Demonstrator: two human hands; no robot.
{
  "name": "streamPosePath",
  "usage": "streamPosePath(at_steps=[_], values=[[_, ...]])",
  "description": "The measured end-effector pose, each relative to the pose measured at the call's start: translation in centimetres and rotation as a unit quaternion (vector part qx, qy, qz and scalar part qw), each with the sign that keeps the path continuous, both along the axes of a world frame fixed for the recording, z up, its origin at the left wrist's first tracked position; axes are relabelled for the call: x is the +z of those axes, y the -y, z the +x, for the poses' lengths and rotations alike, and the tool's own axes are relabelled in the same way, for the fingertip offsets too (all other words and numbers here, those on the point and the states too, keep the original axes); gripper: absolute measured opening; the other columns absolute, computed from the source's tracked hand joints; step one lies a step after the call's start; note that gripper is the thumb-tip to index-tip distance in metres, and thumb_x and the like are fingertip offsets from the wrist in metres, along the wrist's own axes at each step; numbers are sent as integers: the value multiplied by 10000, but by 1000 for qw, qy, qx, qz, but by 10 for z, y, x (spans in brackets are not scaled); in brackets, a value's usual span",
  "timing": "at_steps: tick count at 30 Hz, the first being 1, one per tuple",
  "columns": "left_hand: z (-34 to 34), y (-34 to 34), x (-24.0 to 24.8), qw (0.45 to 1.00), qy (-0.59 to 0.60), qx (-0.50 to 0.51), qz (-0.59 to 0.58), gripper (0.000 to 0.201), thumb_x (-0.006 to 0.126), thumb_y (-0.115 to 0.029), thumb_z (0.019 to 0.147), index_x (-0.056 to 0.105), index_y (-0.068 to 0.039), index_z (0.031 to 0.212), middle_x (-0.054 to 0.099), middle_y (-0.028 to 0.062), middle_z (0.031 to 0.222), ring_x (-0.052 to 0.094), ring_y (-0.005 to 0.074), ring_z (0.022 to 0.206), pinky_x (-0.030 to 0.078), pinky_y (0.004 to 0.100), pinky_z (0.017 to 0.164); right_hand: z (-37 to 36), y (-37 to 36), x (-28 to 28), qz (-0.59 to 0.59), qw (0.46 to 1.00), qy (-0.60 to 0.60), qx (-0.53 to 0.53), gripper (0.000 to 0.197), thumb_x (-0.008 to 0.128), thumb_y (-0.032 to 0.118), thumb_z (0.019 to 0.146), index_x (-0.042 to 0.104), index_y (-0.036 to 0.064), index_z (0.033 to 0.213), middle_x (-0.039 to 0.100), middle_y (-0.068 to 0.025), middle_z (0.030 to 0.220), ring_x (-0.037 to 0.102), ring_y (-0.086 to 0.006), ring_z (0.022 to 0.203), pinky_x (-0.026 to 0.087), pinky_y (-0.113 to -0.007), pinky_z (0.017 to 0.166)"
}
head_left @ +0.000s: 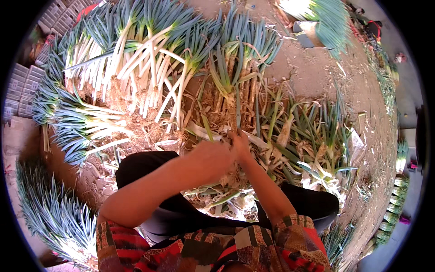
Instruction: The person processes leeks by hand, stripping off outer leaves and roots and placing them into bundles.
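Between my knees, my right hand is closed round the lower stem of a large green onion. Its green leaves point away from me, and its roots hang below the hands. Against it, my left hand is curled closed, slightly blurred, and its fingertips are hidden, so what it grips does not show. Just beyond lies a row of untrimmed green onions with brown, dirty stems. Peeled leaves and husks are heaped to the right and under my hands.
A big pile of white-stemmed green onions lies far left, with a smaller bunch nearer. More bundles stand at near left and far right. Grey crates are stacked at the left edge. Bare soil shows beyond the husks.
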State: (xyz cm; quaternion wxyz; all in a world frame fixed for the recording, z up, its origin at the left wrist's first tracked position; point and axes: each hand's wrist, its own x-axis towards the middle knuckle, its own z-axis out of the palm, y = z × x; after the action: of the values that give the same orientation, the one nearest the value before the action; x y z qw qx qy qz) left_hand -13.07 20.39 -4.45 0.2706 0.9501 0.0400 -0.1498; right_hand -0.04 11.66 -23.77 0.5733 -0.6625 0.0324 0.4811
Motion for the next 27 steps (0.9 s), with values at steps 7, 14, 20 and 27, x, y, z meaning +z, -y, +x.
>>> streamPosePath(at_steps=[7,14,20,27], values=[[12,-24,18,973,75,217,14,396,562,-326,842,512,23,1024,578,219,988,586,346,851,454,440,750,-44,59,104,50,982,179,29,247,579,186,838,516,15,1006,474,-3,644,418,-71,501,310,-243,428],[32,-38,-4,820,166,421,-351,446,582,-415,839,554,19,941,572,88,647,596,189,512,431,319,419,-75,105,126,112,944,306,55,241,551,221,877,506,30,1016,418,29,579,357,-47,463,267,-216,406],[35,-15,6,861,275,405,-136,397,564,-384,846,615,9,828,540,110,563,572,253,481,435,375,456,-86,122,136,168,968,184,1,300,491,326,908,531,48,1015,473,11,597,404,-70,449,296,-215,395],[35,-13,5,869,368,289,161,297,518,-294,867,599,-15,804,571,145,595,572,295,524,456,396,494,-82,110,184,116,992,4,-51,262,486,300,904,559,65,994,510,-23,610,440,-104,431,312,-233,371]])
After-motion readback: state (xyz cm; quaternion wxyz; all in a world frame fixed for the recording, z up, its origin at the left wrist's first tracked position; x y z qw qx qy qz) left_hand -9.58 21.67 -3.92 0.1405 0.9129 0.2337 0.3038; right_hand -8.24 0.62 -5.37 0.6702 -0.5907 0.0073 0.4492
